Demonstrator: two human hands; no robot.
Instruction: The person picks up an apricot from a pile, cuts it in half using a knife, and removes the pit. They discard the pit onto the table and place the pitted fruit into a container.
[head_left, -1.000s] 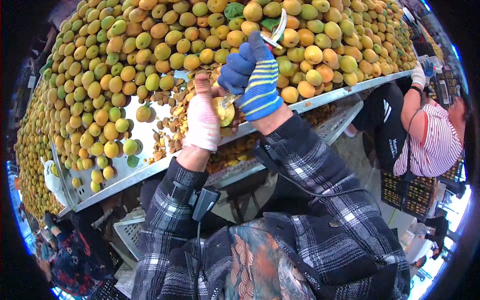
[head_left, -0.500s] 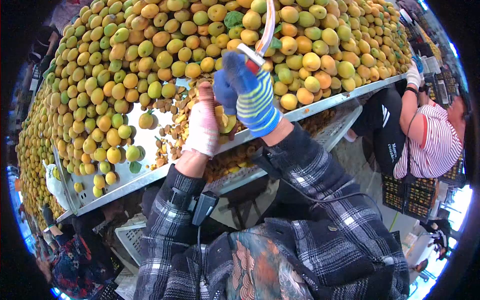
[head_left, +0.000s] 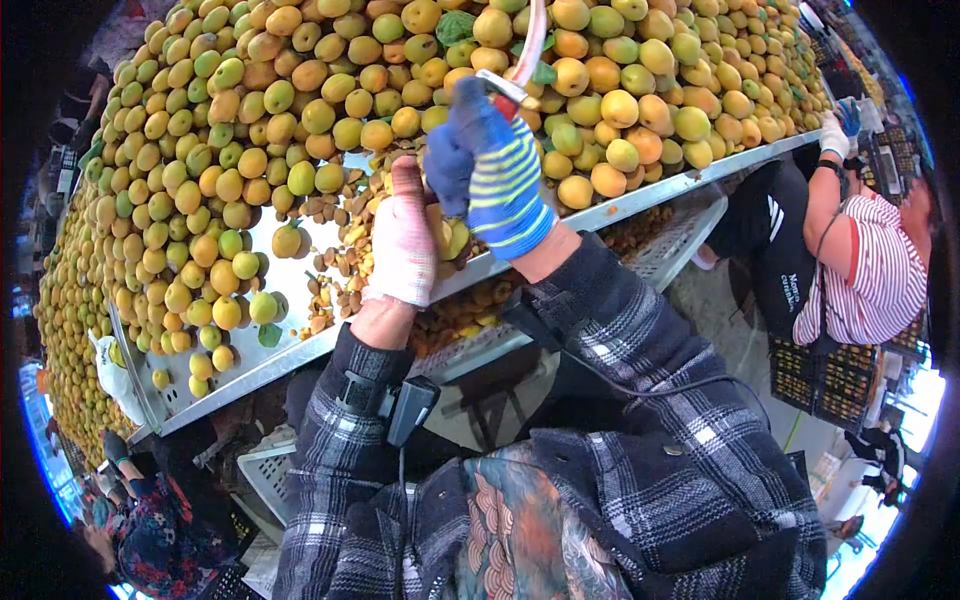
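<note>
1. Where the two hands come close, a yellow-green fruit [head_left: 457, 240] sits between them, just past the near edge of the right fist.
2. Gloved in white and pink, the left hand [head_left: 403, 245] is the nearer one: it is mostly closed and touches the fruit, which lies on its right side. Its thumb sticks up to the far side.
3. Most of the fruit is hidden, so I cannot tell which way its long side runs.
4. The right hand [head_left: 500, 180], in a blue striped glove, is shut tight around a curved tool [head_left: 533, 45]. The tool's long white part points far and a bit right, away from the fruit.
5. Left of the hands, brown and yellow bits [head_left: 330, 262] lie on the metal counter [head_left: 620, 210]. Big heaps of whole fruit [head_left: 620, 108] lie on the far side.
</note>
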